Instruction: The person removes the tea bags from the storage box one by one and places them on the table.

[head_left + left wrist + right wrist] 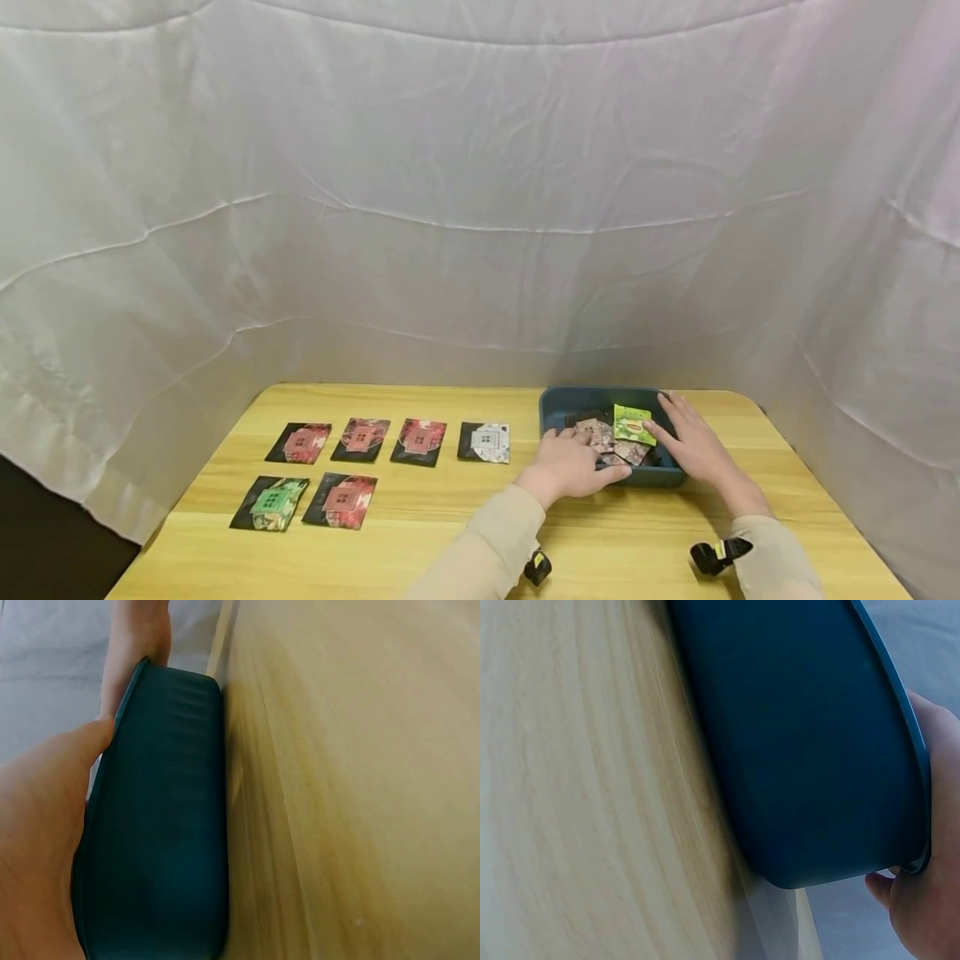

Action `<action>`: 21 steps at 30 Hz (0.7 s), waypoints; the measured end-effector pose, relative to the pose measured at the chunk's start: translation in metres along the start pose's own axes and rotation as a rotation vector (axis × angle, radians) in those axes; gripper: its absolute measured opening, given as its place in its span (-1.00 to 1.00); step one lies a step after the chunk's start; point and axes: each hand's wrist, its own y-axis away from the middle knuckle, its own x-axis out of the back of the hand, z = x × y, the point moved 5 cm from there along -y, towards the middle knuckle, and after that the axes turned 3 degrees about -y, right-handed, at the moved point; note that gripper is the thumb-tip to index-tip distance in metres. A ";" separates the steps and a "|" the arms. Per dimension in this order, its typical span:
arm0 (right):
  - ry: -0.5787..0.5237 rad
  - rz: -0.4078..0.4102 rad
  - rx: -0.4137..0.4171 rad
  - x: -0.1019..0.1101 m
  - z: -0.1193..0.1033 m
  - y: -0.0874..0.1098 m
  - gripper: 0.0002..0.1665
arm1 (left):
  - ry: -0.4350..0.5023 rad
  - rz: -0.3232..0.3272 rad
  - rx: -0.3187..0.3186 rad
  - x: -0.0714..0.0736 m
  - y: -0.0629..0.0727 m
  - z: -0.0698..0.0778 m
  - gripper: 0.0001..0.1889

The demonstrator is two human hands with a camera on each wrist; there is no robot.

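Note:
A dark blue tray point(651, 477) stands at the right of the table, holding several tea sachets. On top lies a bright yellow-green sachet point(632, 423), beside a pinkish-brown sachet point(595, 432). My left hand point(567, 464) reaches over the tray's near left corner, fingers lying over the sachets and thumb along the front rim. At the right end my right hand point(696, 442) rests over the rim, fingers extended and thumb beside the yellow-green sachet. Both wrist views show the tray's outer wall point(161, 817), hiding the fingertips inside.
Left of the tray, a white-and-black sachet point(484, 442) and red-and-black sachets point(418, 442) lie in a back row. A green sachet point(270, 503) and another red one point(341, 501) lie nearer. Pale curtains point(480, 275) enclose the wooden table point(420, 550).

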 end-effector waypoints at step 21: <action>-0.003 -0.002 0.000 0.002 0.000 0.000 -0.08 | 0.080 0.092 -0.012 0.008 0.006 -0.003 -0.17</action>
